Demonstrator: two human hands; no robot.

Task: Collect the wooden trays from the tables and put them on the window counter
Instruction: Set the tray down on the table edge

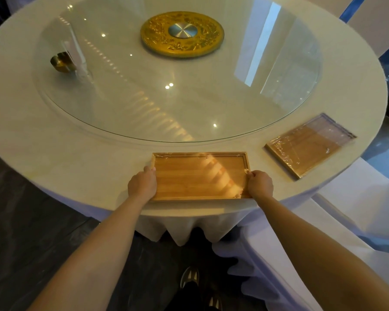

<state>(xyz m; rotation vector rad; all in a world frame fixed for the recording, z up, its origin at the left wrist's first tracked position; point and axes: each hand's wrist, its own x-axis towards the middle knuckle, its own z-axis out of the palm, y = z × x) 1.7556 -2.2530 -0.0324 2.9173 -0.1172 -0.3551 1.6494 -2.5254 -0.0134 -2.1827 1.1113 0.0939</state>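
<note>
A rectangular wooden tray [195,176] wrapped in clear film lies on the near edge of a round table [43,140] covered with a white cloth. My left hand [142,184] grips the tray's left short end, and my right hand [259,184] grips its right short end. The tray looks flat on the cloth. A second wooden tray [308,145], also film-wrapped, lies at an angle on the table's right edge, apart from both hands.
A large glass turntable [144,104] fills the table's middle, with a gold disc [182,34] at its centre and a small gold holder [62,62] at the left. White-covered chairs [346,221] stand close on the right. My shoes [190,278] are below on a dark floor.
</note>
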